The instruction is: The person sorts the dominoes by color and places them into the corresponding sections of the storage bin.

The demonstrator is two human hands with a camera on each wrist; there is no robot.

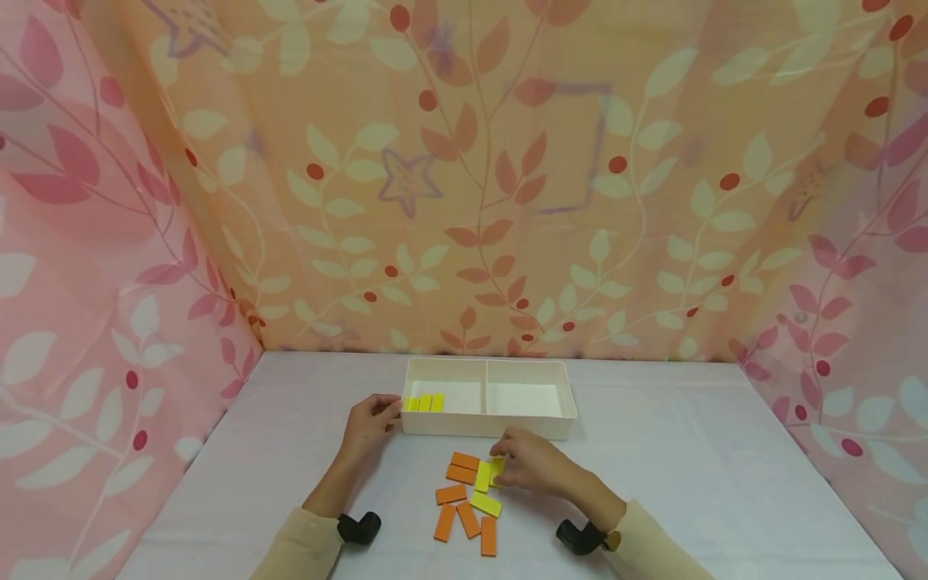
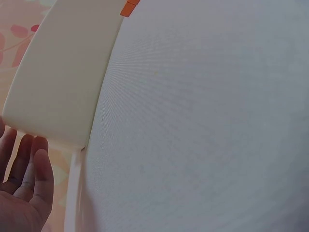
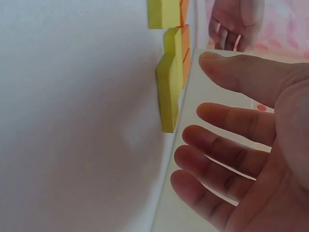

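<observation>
My left hand (image 1: 368,423) is at the left end of a white two-compartment box (image 1: 478,425), its fingertips right at the end wall. In the left wrist view the fingers (image 2: 43,169) look fairly straight beside the box. My right hand (image 1: 536,463) is just in front of the box, with thumb and fingers apart, close over a yellow block (image 1: 496,467). The right wrist view shows nothing between those fingers. Another yellow block (image 1: 482,477) lies beside it, and a third yellow block (image 1: 486,505) is a little nearer.
Three yellow blocks (image 1: 425,403) stand in the left compartment's front left corner. Several orange blocks (image 1: 451,494) lie on the white tabletop (image 1: 689,467), left of and nearer than the right hand. Patterned curtains (image 1: 464,242) rise behind and on both sides.
</observation>
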